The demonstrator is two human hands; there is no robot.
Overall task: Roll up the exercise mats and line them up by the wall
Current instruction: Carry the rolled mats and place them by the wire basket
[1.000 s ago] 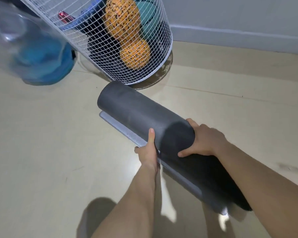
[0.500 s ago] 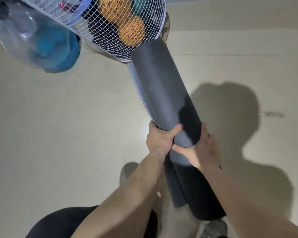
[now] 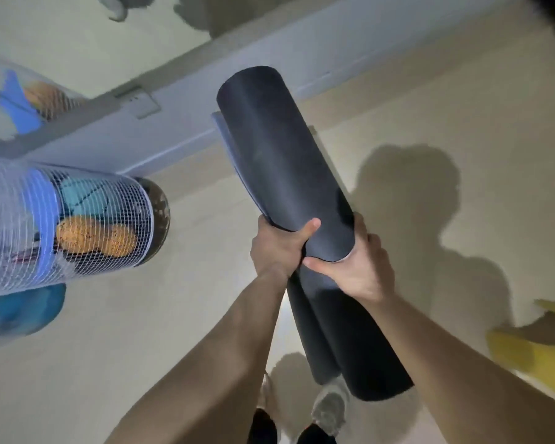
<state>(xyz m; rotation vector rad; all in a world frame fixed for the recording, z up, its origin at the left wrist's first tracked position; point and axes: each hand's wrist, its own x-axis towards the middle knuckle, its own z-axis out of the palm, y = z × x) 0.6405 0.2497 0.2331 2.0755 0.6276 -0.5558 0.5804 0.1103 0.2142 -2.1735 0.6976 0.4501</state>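
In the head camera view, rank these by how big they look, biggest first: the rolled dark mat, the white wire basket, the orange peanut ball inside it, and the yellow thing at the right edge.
1. rolled dark mat, though nearness inflates it
2. white wire basket, partly cropped
3 and 4. orange peanut ball and yellow thing: look alike; the yellow one is cropped and blurred, so unranked.

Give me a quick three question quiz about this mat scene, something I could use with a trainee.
1. True or false: both hands grip the rolled dark mat.
2. The white mesh basket of sports gear lies on which side of the mat in the picture: A left, B right, C behind the camera?
3. Fill in: the mat's far end points toward the ____ at the foot of the wall.

Key
1. True: the left hand and the right hand wrap it mid-length.
2. A.
3. Baseboard.
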